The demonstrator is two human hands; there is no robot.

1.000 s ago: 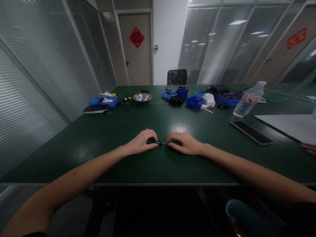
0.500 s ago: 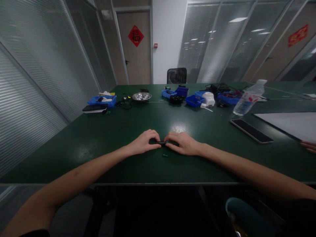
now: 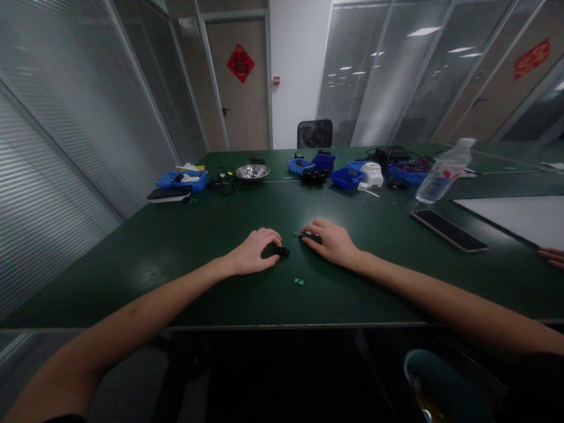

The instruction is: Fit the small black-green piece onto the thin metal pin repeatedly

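Note:
My left hand [image 3: 252, 252] is closed on a small black plastic piece [image 3: 282, 251], low over the green table; part of the piece is hidden by the fingers. In my right hand [image 3: 333, 242] is a screwdriver [image 3: 314, 238] with a dark handle. Its thin metal shaft points left, a little beyond the black piece and apart from it. On the table just in front of the hands lies a small green circuit board [image 3: 299, 282], which neither hand touches.
A phone [image 3: 448, 230] and a tilted-looking water bottle [image 3: 446, 171] are on the right. Farther back are a metal bowl [image 3: 252, 178], blue trays [image 3: 346, 183] and cables [image 3: 224, 184]. Another person's hand [image 3: 553, 256] shows at the right edge, near a white board [image 3: 515, 212].
The screwdriver has come away from the black piece as my right hand moved right and slightly away from me. My left hand has barely moved.

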